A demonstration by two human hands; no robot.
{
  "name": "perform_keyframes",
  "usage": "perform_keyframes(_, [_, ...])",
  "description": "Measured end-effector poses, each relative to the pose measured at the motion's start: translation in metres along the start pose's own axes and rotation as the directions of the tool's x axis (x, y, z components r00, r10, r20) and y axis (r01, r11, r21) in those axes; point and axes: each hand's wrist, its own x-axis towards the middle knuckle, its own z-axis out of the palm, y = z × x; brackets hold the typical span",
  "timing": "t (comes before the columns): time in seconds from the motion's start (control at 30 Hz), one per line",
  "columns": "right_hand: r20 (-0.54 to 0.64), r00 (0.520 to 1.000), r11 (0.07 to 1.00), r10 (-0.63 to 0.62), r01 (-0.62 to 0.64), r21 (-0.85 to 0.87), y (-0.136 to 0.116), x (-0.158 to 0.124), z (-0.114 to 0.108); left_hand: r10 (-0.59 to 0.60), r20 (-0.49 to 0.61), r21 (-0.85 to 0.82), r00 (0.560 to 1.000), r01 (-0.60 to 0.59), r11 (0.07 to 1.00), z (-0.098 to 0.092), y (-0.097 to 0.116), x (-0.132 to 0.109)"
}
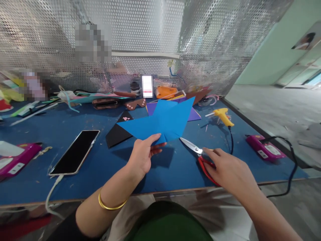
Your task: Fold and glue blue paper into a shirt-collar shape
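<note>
My left hand (143, 154) pinches the near corner of a folded blue paper sheet (163, 120) and holds it lifted above the blue table (100, 167). My right hand (229, 170) rests on the red handles of a pair of scissors (198, 152) lying on the table, its fingers curled over them. The scissor blades point toward the blue paper. A black paper piece (116, 134) and a purple sheet (193, 115) lie under and behind the blue one.
A phone (75, 152) on a white cable lies at the left. A yellow glue gun (223, 117) and a pink box (265, 149) sit to the right, another pink box (15, 162) at far left. Craft clutter lines the perforated metal screen (150, 33) behind.
</note>
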Motion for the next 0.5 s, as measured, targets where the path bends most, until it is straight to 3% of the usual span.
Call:
perform_keyframes(0.1, [-0.087,0.993,0.997,-0.073,0.073,-0.007,-0.002,0.007,-0.007,-0.041,-0.008,0.029,0.999,0.042,0.999,-0.004,-0.003,-0.007])
perform_keyframes(0.17, [-0.264,0.961,0.994,-0.076,0.094,0.056,-0.013,0.013,-0.015,-0.075,-0.026,0.043,0.997,0.076,0.996,-0.007,-0.006,-0.013])
perform_keyframes(0.23, [-0.502,0.861,0.979,-0.078,0.161,0.125,-0.033,0.021,-0.021,-0.103,-0.046,0.059,0.994,0.105,0.993,-0.01,-0.009,-0.018])
perform_keyframes(0.27, [-0.564,0.816,0.969,-0.13,0.224,0.101,-0.043,0.025,-0.023,-0.112,-0.055,0.067,0.992,0.115,0.991,-0.011,-0.01,-0.02])
perform_keyframes(0.33, [-0.607,0.763,0.945,-0.222,0.321,0.058,-0.064,0.035,-0.022,-0.128,-0.062,0.089,0.99,0.133,0.987,-0.013,-0.012,-0.025])
perform_keyframes(0.4, [-0.563,0.762,0.914,-0.32,0.406,0.029,-0.077,0.044,-0.018,-0.149,-0.058,0.115,0.987,0.155,0.981,-0.016,-0.013,-0.03])
perform_keyframes(0.5, [-0.537,0.764,0.893,-0.357,0.449,0.044,-0.085,0.048,-0.007,-0.208,-0.015,0.156,0.978,0.208,0.966,-0.028,-0.01,-0.043])
